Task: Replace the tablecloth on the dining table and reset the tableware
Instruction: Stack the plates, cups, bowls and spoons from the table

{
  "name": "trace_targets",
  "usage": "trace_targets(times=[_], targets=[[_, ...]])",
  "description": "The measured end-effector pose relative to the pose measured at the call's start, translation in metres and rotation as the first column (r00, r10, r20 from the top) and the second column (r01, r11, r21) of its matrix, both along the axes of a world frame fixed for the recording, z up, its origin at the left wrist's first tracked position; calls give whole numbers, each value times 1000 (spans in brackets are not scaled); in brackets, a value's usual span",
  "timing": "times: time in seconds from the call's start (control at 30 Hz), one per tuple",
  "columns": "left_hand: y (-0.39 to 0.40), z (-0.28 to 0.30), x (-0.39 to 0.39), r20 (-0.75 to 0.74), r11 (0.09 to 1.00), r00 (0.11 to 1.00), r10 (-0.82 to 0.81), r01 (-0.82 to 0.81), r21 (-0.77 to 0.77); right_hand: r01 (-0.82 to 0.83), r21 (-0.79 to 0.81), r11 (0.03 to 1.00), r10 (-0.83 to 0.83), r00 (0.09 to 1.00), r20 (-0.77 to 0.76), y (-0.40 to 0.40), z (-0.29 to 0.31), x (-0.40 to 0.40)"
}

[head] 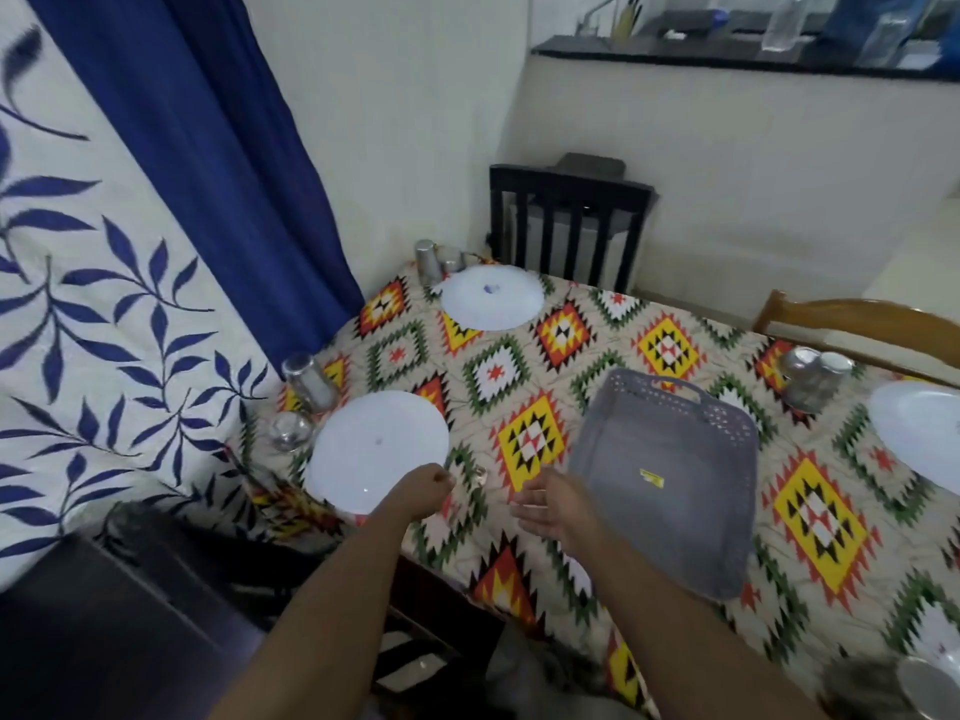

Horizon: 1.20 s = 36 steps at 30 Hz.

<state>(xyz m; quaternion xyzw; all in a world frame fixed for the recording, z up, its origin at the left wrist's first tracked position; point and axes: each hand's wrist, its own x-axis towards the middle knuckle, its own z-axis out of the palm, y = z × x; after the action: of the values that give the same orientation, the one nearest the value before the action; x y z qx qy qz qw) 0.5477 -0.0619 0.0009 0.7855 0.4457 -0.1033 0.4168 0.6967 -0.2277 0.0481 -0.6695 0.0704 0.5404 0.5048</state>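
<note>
At the far left hangs a white curtain with blue leaves (93, 314), and beside it a plain blue curtain (223, 163) falls to the corner of the worktop (426, 574), which is covered by the tablecloth (613, 330) with its red, yellow, green and black diamonds. Near the left edge of the cloth stand an upturned steel tumbler (307, 381) and a small steel bowl (290, 431), just beside a white plate (376, 449). The left hand (423, 485) hovers at the near rim of that plate with its grip curled closed; whether it pinches anything is too blurred to tell. Further back, near the far corner, a second white plate (491, 296) lies with more steel cups (434, 259) just behind it, and a dark slatted chair (566, 220) stands beyond the cloth's edge. The right hand (553, 504) floats above the cloth between the near plate and a grey perforated tray (670, 470), its grip open with fingers loosely spread and holding nothing. The tray rests on the cloth near the middle and bears a small yellow label. To its right stand two upturned steel tumblers (813, 379) beside a third white plate (922, 433), cut off by the right edge, with a wooden chair (852, 324) behind them.
</note>
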Motion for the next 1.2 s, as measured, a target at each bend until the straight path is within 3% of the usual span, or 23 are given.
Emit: trace_targets(times=[0.17, 0.27, 0.43, 0.5, 0.6, 0.67, 0.73, 0.9, 1.03, 1.1, 1.2], targets=[[61, 0, -44, 1, 987, 989, 150, -150, -65, -99, -61, 993, 103, 992, 70, 57, -13, -22], [92, -11, -66, -12, 951, 951, 308, -308, -15, -156, -78, 985, 164, 981, 108, 90, -26, -31], [137, -33, -91, -22, 841, 841, 541, -541, 21, -352, -122, 928, 372, 889, 265, 145, -53, -34], [149, -40, -97, -27, 799, 799, 601, -601, -14, -388, -176, 905, 426, 836, 347, 168, -57, -28], [166, -64, -106, -46, 664, 671, 740, -740, -112, -424, -231, 875, 483, 775, 407, 202, -62, -18], [177, -96, -114, -55, 652, 660, 750, -750, -107, -469, -292, 834, 552, 717, 426, 217, -66, -14], [169, -90, -111, -39, 655, 657, 753, -754, -48, -492, -348, 798, 603, 662, 446, 228, -70, -13], [159, -80, -99, -58, 612, 610, 790, -790, 31, -421, -445, 790, 608, 631, 482, 246, -93, -16], [169, -87, -100, -91, 598, 597, 797, -801, -20, -429, -507, 748, 656, 597, 462, 258, -123, -13], [171, -90, -102, -52, 558, 562, 825, -826, -80, -434, -485, 760, 642, 619, 453, 264, -160, 1], [171, -90, -108, -31, 553, 571, 820, -806, -209, -462, -429, 776, 626, 641, 443, 262, -158, 14]])
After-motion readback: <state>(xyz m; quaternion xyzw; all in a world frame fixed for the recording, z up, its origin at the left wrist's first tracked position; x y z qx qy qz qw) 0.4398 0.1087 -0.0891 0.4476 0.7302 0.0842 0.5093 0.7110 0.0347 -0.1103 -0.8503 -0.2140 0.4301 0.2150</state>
